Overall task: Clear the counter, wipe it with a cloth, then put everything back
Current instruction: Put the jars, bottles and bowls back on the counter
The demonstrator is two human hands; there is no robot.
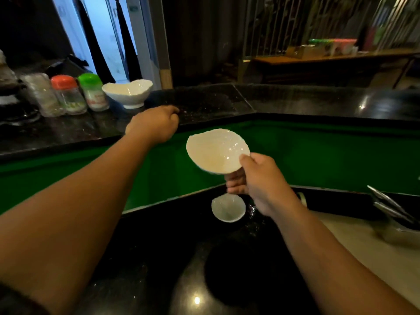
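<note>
The R hand [259,178] holds a white bowl [216,151] in the air, above the near edge of the lower counter [159,246] & in front of the green panel [295,155]. The thumb presses on the rim at the right and the fingers are curled under the base. The bowl is tilted: its opening faces up & toward the camera, and the oval rim is longest approx. left-to-right.

The L hand [154,123] reaches to the edge of the upper counter [216,101], knuckles up, fingers bent down. I cannot tell if they hold sth.

A second bowl [128,93] stands upright on the upper counter, beside the green-lid jar [93,92] & orange-lid jar [67,94]. A small bowl [228,209] sits on the lower counter under the R hand.
</note>
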